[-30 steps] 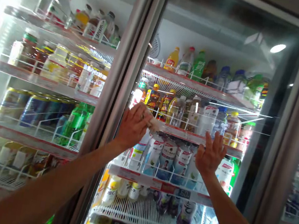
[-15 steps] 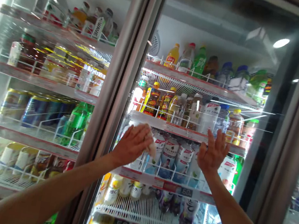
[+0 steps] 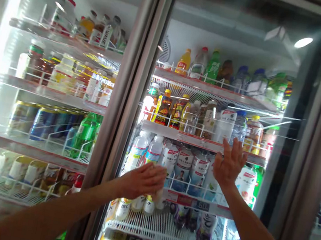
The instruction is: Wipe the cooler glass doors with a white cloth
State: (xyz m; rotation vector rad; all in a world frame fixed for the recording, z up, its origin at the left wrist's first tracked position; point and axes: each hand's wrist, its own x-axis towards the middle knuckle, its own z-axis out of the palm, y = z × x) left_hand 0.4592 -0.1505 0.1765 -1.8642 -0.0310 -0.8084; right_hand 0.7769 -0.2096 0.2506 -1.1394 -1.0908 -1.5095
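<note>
My left hand lies flattened against the glass door, in front of the middle-lower shelf edge. A pale cloth shows partly under its fingers; most of it is hidden and blurred. To the right, my right hand is raised to the same glass with its fingers spread and nothing in them. Behind the glass between the hands stand white-labelled bottles. Two clear bottles with white caps stand just above my left hand.
A metal door frame parts this door from a left cooler section with green bottles and blue cans. Wire shelves hold more drinks behind the glass. Another frame post rises at the right.
My left hand has moved down across the glass with the cloth, uncovering the white-capped bottles. My right hand stays in nearly the same place. The view has shifted slightly.
</note>
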